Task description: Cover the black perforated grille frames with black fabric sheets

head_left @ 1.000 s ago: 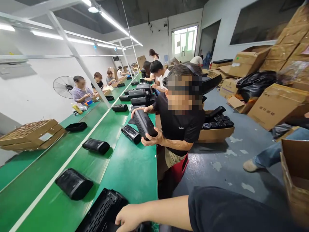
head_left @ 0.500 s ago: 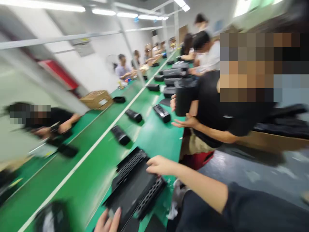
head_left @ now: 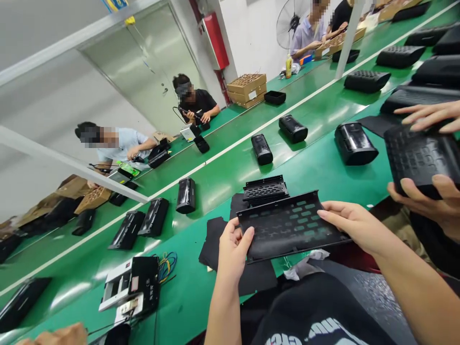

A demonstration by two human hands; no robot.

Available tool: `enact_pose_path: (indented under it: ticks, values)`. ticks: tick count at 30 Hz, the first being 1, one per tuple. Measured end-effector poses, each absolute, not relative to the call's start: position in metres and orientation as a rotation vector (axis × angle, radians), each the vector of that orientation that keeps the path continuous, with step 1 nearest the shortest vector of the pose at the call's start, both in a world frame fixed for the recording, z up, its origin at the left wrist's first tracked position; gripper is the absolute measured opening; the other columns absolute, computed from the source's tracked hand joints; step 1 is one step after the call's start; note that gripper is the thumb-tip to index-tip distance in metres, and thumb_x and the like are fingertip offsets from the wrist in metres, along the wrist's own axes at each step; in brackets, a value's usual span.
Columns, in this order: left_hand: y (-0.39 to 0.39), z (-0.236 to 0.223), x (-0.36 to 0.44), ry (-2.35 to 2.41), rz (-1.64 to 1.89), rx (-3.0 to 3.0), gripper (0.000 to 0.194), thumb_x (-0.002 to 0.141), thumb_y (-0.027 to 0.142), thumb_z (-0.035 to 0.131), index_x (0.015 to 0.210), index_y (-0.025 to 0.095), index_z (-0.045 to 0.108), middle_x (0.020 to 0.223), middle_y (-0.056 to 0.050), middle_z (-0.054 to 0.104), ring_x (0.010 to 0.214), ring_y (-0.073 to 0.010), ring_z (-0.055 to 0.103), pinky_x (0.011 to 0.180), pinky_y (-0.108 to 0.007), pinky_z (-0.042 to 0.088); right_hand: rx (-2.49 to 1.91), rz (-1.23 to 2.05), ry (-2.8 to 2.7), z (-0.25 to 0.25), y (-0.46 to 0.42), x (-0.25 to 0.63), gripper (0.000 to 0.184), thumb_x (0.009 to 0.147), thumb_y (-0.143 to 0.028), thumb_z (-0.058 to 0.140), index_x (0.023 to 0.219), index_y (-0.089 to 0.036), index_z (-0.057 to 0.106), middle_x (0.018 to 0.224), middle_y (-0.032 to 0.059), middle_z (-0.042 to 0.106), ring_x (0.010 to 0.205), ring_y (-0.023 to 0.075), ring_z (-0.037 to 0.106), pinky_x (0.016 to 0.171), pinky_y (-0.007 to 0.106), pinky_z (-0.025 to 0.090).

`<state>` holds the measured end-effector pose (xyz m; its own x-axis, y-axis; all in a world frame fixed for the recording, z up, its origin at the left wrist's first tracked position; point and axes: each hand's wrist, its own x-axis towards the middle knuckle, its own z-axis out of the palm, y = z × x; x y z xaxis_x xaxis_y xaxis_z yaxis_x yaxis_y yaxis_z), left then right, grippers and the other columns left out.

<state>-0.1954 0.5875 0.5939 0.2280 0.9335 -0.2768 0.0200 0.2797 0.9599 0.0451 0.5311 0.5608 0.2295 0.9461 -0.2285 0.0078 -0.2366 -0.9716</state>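
I hold a black curved perforated plastic panel (head_left: pixel 289 225) between both hands, just above the near edge of the green conveyor table (head_left: pixel 201 191). My left hand (head_left: pixel 233 251) grips its left end with the thumb on top. My right hand (head_left: pixel 350 224) holds its right end, fingers stretched along the edge. Behind it lies another black slotted part (head_left: pixel 265 188) on black felt sheets (head_left: pixel 215 239). At the right, a neighbouring person's hands (head_left: pixel 427 158) hold a black grille shell (head_left: pixel 420 153).
Black speaker housings (head_left: pixel 354 142) lie along the belt, with more at far right. An opened device with coloured wires (head_left: pixel 134 287) sits at the near left. Across the table people work; cardboard boxes (head_left: pixel 247 88) and a fan (head_left: pixel 289 21) stand beyond. Another person's hand (head_left: pixel 61 334) shows bottom left.
My view has swung left and down along the belt. The black panel, earlier under my right hand on the table, is now lifted and held at both ends.
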Motion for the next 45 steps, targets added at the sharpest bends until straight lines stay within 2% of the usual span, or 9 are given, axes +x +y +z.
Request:
enact_pose_path:
  ticks: [7,14,19,24,32,35,38,42,45]
  values:
    - [0.579,0.6,-0.199,1.169,0.895,1.152,0.046,0.067,0.037,0.062,0.106,0.015,0.053,0.064,-0.001,0.06,0.061,-0.0125,0.056,0.059,-0.023,0.044,-1.609,1.107,-0.993,0.578,0.526,0.043,0.04,0.068,-0.055,0.051,0.054,-0.019,0.044,0.04,-0.007,0.032,0.035,0.006,0.028,0.034,0.02,0.021]
    - [0.572,0.601,-0.198,1.235,0.947,1.19,0.044,0.069,0.036,0.06,0.108,0.016,0.054,0.068,-0.001,0.061,0.067,-0.0135,0.055,0.065,-0.024,0.045,-1.702,1.0,-0.967,0.58,0.523,0.042,0.042,0.07,-0.056,0.049,0.053,-0.018,0.041,0.04,-0.0076,0.026,0.036,0.0051,0.022,0.036,0.02,0.017]
    - [0.571,0.607,-0.198,1.186,0.927,1.198,0.05,0.068,0.034,0.061,0.113,0.017,0.051,0.076,-0.003,0.062,0.073,-0.0151,0.057,0.07,-0.026,0.046,-1.564,1.125,-0.904,0.583,0.522,0.044,0.039,0.059,-0.054,0.061,0.073,-0.019,0.052,0.05,-0.0055,0.038,0.04,0.0072,0.031,0.036,0.021,0.025]
    - [0.573,0.61,-0.199,1.193,0.947,1.234,0.047,0.068,0.032,0.061,0.112,0.016,0.053,0.085,-0.005,0.064,0.081,-0.0168,0.058,0.073,-0.026,0.046,-1.571,1.154,-0.937,0.587,0.522,0.043,0.036,0.062,-0.053,0.059,0.068,-0.02,0.048,0.045,-0.009,0.026,0.034,0.004,0.018,0.031,0.019,0.013]
    - [0.579,0.604,-0.201,1.142,0.948,1.186,0.05,0.069,0.033,0.06,0.116,0.018,0.049,0.096,-0.007,0.064,0.089,-0.0196,0.058,0.08,-0.031,0.045,-1.497,1.239,-0.914,0.578,0.525,0.05,0.034,0.062,-0.048,0.062,0.078,-0.019,0.055,0.053,-0.0039,0.047,0.042,0.0089,0.041,0.039,0.022,0.035]
    - [0.582,0.601,-0.201,1.128,0.908,1.165,0.048,0.07,0.03,0.059,0.116,0.018,0.048,0.099,-0.007,0.062,0.091,-0.0187,0.057,0.081,-0.03,0.044,-1.467,1.311,-0.911,0.573,0.528,0.052,0.031,0.062,-0.045,0.064,0.079,-0.019,0.056,0.056,-0.0025,0.052,0.044,0.0094,0.044,0.041,0.023,0.038]
    - [0.59,0.593,-0.202,1.116,0.876,1.131,0.048,0.071,0.03,0.059,0.116,0.019,0.047,0.092,-0.005,0.062,0.084,-0.0156,0.058,0.076,-0.027,0.045,-1.418,1.352,-0.812,0.562,0.536,0.051,0.03,0.061,-0.042,0.067,0.077,-0.019,0.055,0.053,-0.0043,0.05,0.042,0.0084,0.042,0.038,0.021,0.036]
    - [0.604,0.57,-0.208,1.2,0.815,1.116,0.055,0.071,0.037,0.057,0.12,0.018,0.041,0.067,0.001,0.057,0.054,-0.0081,0.052,0.054,-0.02,0.043,-1.269,1.407,-0.561,0.528,0.554,0.054,0.031,0.058,-0.036,0.071,0.078,-0.017,0.057,0.059,-0.0029,0.054,0.043,0.0064,0.043,0.036,0.017,0.035]
    - [0.611,0.543,-0.217,1.312,0.759,1.093,0.054,0.07,0.042,0.055,0.116,0.015,0.044,0.069,0.0,0.055,0.05,-0.007,0.049,0.048,-0.019,0.039,-1.187,1.318,-0.32,0.489,0.571,0.06,0.028,0.056,-0.03,0.072,0.075,-0.017,0.057,0.059,-0.0028,0.055,0.044,0.0057,0.046,0.036,0.015,0.036]
